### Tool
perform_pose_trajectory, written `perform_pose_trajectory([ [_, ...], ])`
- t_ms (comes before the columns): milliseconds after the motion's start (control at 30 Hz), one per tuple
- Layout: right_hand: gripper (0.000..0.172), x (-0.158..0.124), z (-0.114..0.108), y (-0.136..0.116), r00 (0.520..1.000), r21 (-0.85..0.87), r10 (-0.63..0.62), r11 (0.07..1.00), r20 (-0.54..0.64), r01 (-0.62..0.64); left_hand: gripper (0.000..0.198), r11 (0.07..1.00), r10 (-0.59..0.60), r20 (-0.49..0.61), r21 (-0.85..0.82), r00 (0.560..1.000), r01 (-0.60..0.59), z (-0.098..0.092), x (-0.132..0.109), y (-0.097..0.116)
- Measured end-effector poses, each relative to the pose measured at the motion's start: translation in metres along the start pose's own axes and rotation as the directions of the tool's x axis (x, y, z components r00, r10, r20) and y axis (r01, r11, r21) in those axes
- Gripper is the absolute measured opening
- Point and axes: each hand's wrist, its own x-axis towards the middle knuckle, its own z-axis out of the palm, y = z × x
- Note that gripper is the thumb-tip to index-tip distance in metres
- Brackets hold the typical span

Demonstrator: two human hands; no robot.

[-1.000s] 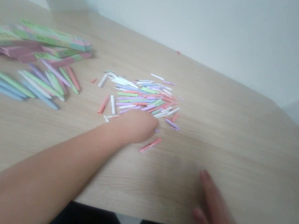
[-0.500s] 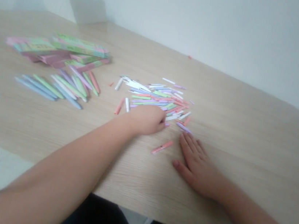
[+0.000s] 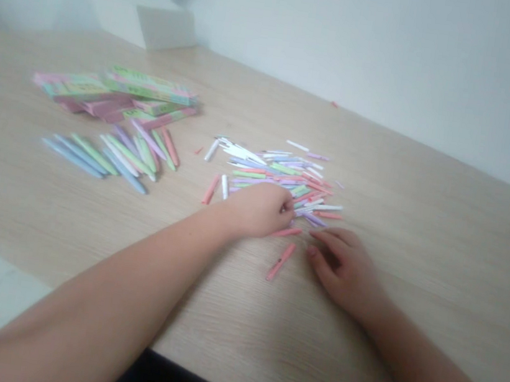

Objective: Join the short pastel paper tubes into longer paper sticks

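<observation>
A: Where is the left hand (image 3: pixel 259 210)?
B: At the near edge of the stick pile (image 3: pixel 280 178), curled shut (gripping a piece? I can't tell).
A: And the right hand (image 3: pixel 343 268)?
B: Just right of the pile, loosely open. A pink stick (image 3: pixel 280 261) lies between the two hands.

The left hand (image 3: pixel 259 209) is curled knuckles-up into a loose fist, its fingertips just beside those of the right hand (image 3: pixel 343 268), which lies palm-down with fingers half bent, both forearms stretched forward.
</observation>
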Motion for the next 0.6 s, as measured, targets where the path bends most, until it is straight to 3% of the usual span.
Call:
perform_pose_trajectory([
  [367, 0.016, 0.010, 0.006, -0.003, 0.996, -0.001, -0.008, 1.000, 0.086, 0.008, 0.025, 1.000, -0.005, -0.001, 0.002, 1.000, 0.005, 0.004, -0.002, 0.006],
  [600, 0.013, 0.002, 0.004, -0.008, 0.971, 0.112, 0.084, 0.992, -0.224, -0.060, 0.029, 0.988, 0.022, 0.034, -0.153, 0.999, -0.017, 0.010, 0.000, 0.007],
])
